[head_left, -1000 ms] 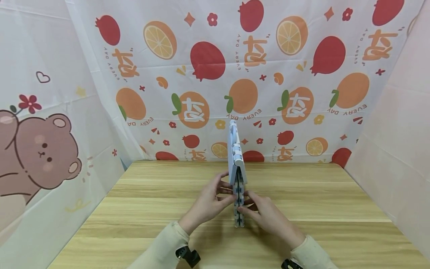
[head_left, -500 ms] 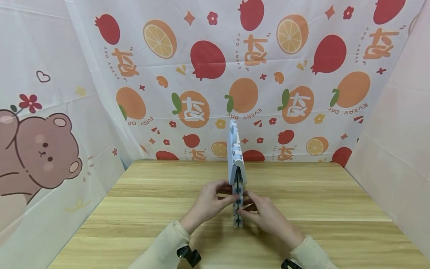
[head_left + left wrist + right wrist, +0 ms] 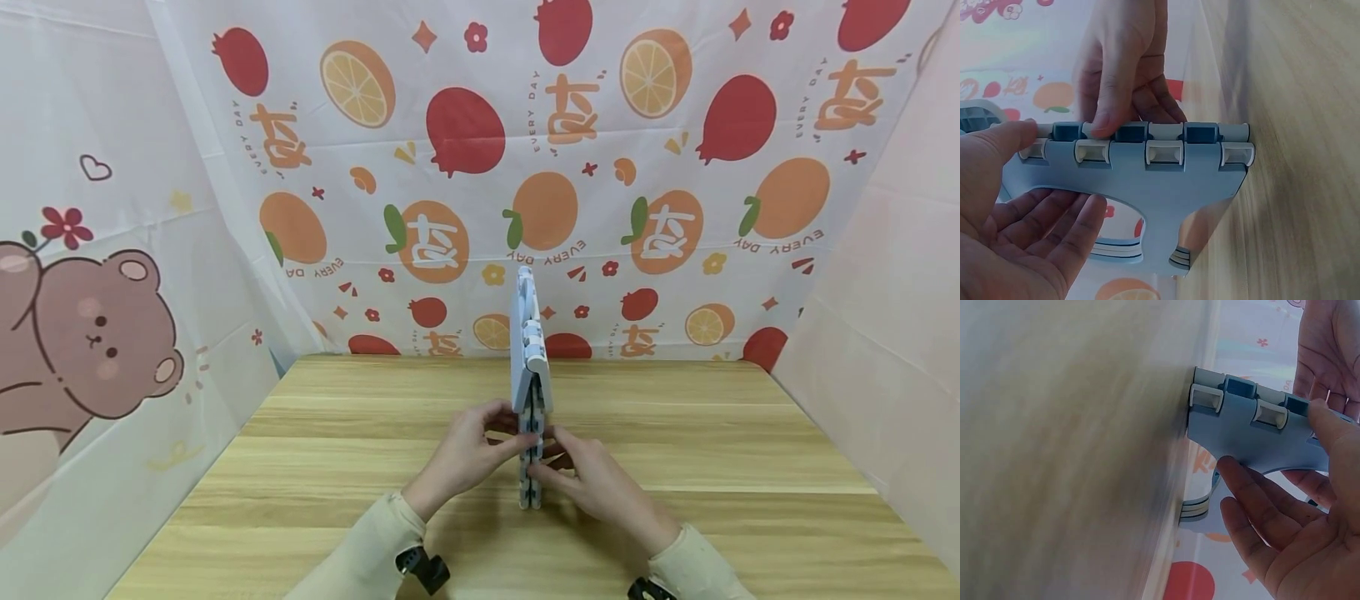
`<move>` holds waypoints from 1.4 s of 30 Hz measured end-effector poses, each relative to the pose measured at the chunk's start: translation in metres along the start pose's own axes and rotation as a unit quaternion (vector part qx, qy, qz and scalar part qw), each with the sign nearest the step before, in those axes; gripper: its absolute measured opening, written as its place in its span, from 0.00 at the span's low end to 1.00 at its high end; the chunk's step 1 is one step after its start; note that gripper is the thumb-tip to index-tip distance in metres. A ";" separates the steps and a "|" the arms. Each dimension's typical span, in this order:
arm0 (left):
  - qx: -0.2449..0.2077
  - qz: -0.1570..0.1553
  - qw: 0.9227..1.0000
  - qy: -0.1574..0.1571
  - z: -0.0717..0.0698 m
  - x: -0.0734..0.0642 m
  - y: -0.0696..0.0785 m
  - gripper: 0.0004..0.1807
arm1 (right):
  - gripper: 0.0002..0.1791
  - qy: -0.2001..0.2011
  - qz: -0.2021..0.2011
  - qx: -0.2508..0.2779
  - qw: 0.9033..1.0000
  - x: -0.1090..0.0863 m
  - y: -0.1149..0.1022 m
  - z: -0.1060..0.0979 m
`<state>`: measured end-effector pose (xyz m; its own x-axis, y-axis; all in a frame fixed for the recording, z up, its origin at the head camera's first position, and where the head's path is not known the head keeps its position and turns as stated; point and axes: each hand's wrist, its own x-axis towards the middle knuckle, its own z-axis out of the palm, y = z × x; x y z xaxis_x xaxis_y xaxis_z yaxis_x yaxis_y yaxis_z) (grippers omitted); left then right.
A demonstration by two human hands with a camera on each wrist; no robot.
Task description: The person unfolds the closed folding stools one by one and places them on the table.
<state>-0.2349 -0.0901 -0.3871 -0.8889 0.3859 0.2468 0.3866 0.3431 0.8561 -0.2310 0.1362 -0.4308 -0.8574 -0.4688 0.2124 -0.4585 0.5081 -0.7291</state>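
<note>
A folded plastic stool [image 3: 528, 333] in pale blue and white stands upright on its narrow edge in the middle of the table, seen end-on in the head view. My left hand [image 3: 467, 450] grips it from the left, thumb on the hinged edge. In the left wrist view its fingers reach to the cut-out in the blue panel [image 3: 1147, 178]. From the other side my right hand [image 3: 596, 475] holds it lower down. Its thumb lies on the hinge row [image 3: 1272, 412], and its fingertips meet the panel's flat side.
The wood-grain table [image 3: 360, 392] extends to both sides of the stool. A fruit-print curtain [image 3: 465, 217] hangs behind it, and a bear-print curtain [image 3: 105, 350] borders the left. A pale curtain [image 3: 885, 317] hangs along the right.
The stool's upper end has tipped slightly to the right. My left fingers have drawn down a little along its side, and the left thumb has slid slightly right. The right hand has hardly moved.
</note>
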 end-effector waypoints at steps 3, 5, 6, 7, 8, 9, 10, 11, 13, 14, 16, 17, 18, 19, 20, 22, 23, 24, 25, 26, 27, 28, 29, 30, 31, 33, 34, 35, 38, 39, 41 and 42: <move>0.004 0.000 1.000 -0.004 -0.001 0.000 0.001 0.18 | 0.30 -0.001 -0.004 -0.001 1.000 0.000 -0.001 0.000; 0.006 0.000 1.000 -0.006 -0.001 0.000 0.002 0.18 | 0.30 -0.002 -0.004 -0.002 1.000 -0.001 -0.001 0.000; 0.008 0.000 1.000 -0.006 -0.001 0.000 0.002 0.18 | 0.30 -0.003 -0.003 -0.002 1.000 -0.001 -0.002 0.000; 0.010 -0.001 1.000 -0.007 -0.002 0.000 0.002 0.18 | 0.30 -0.003 -0.003 -0.002 1.000 -0.001 -0.002 -0.001; 0.012 -0.002 1.000 -0.007 -0.002 0.000 0.002 0.18 | 0.30 -0.004 -0.003 -0.003 1.000 -0.001 -0.002 -0.001; 0.014 -0.002 1.000 -0.006 -0.002 0.000 0.002 0.18 | 0.30 -0.004 -0.003 -0.003 1.000 -0.001 -0.003 -0.001; 0.016 -0.002 1.000 -0.005 -0.003 -0.001 0.002 0.18 | 0.30 -0.004 -0.004 -0.003 1.000 -0.001 -0.003 -0.001; 0.018 -0.002 1.000 -0.004 -0.003 -0.001 0.001 0.17 | 0.30 -0.004 -0.005 -0.003 1.000 -0.001 -0.003 -0.001; 0.021 -0.002 1.000 -0.003 -0.003 -0.001 0.001 0.17 | 0.29 -0.005 -0.009 -0.003 1.000 -0.001 -0.003 -0.002; 0.022 -0.001 1.000 -0.003 -0.004 -0.001 0.001 0.17 | 0.29 -0.005 -0.010 -0.002 1.000 -0.001 -0.003 -0.002; 0.023 0.000 1.000 -0.003 -0.004 -0.001 0.001 0.17 | 0.29 -0.006 -0.013 -0.001 1.000 -0.001 -0.003 -0.003; 0.024 0.000 1.000 -0.003 -0.005 -0.001 0.001 0.18 | 0.29 -0.007 -0.015 -0.001 1.000 -0.001 -0.003 -0.003; 0.025 0.000 1.000 -0.003 -0.005 0.000 0.001 0.18 | 0.29 -0.007 -0.016 -0.002 1.000 -0.001 -0.003 -0.004; 0.026 0.000 1.000 -0.003 -0.005 0.000 0.001 0.18 | 0.29 -0.007 -0.017 -0.003 1.000 -0.001 -0.003 -0.004; 0.027 -0.001 1.000 -0.003 -0.006 0.000 0.001 0.18 | 0.28 -0.007 -0.017 -0.003 1.000 -0.001 -0.003 -0.005; 0.029 -0.002 1.000 -0.004 -0.006 0.000 0.000 0.18 | 0.28 -0.008 -0.016 -0.004 1.000 -0.001 -0.003 -0.006; 0.029 -0.003 1.000 -0.004 -0.006 0.000 0.000 0.19 | 0.28 -0.009 -0.016 -0.006 1.000 -0.001 -0.003 -0.006; 0.030 -0.003 1.000 -0.004 -0.007 0.000 0.000 0.19 | 0.28 -0.009 -0.013 -0.007 1.000 -0.001 -0.003 -0.007; 0.031 -0.003 1.000 -0.003 -0.007 0.001 0.000 0.19 | 0.27 -0.011 -0.010 -0.005 1.000 -0.001 -0.003 -0.008; 0.031 -0.003 0.999 -0.003 -0.007 0.001 -0.001 0.19 | 0.27 -0.012 -0.007 -0.005 1.000 -0.001 -0.004 -0.009; 0.033 -0.002 0.999 -0.003 -0.007 0.000 -0.001 0.19 | 0.27 -0.014 -0.003 -0.004 1.000 -0.001 -0.004 -0.010; 0.034 -0.002 0.999 -0.003 -0.007 0.000 -0.001 0.19 | 0.27 -0.015 0.000 -0.003 1.000 -0.001 -0.005 -0.010; 0.035 0.000 0.999 -0.002 -0.007 0.000 -0.001 0.19 | 0.27 -0.017 0.003 -0.003 1.000 -0.001 -0.005 -0.011; 0.036 0.000 0.999 -0.002 -0.008 0.000 -0.001 0.19 | 0.27 -0.018 0.006 -0.002 1.000 -0.001 -0.005 -0.012; 0.037 0.001 0.999 -0.002 -0.008 0.000 0.000 0.19 | 0.27 -0.019 0.007 -0.002 1.000 -0.001 -0.005 -0.013; 0.038 0.002 0.999 -0.002 -0.008 0.000 0.000 0.19 | 0.28 -0.021 0.006 -0.004 1.000 -0.001 -0.005 -0.014; 0.038 0.001 0.999 -0.003 -0.009 0.000 0.000 0.19 | 0.28 -0.021 0.005 -0.005 1.000 -0.001 -0.005 -0.015; 0.038 0.001 0.999 -0.003 -0.009 0.000 0.000 0.19 | 0.29 -0.021 0.004 -0.007 1.000 -0.002 -0.004 -0.015; 0.039 -0.003 0.999 -0.005 -0.009 0.001 0.000 0.19 | 0.29 -0.018 0.003 -0.009 1.000 -0.002 -0.003 -0.017; 0.038 -0.005 0.999 -0.005 -0.010 0.001 0.000 0.19 | 0.29 -0.017 0.002 -0.010 1.000 -0.002 -0.003 -0.017; 0.039 -0.006 0.999 -0.006 -0.010 0.001 -0.001 0.20 | 0.28 -0.015 0.003 -0.012 1.000 -0.002 -0.002 -0.018; 0.039 -0.007 0.999 -0.006 -0.010 0.001 -0.001 0.20 | 0.27 -0.013 0.003 -0.012 1.000 -0.002 -0.002 -0.018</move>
<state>-0.2389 -0.0988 -0.3829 -0.8913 0.3908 0.2297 0.3931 0.4139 0.8211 -0.2331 0.1493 -0.4182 -0.8537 -0.4848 0.1905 -0.4594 0.5286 -0.7138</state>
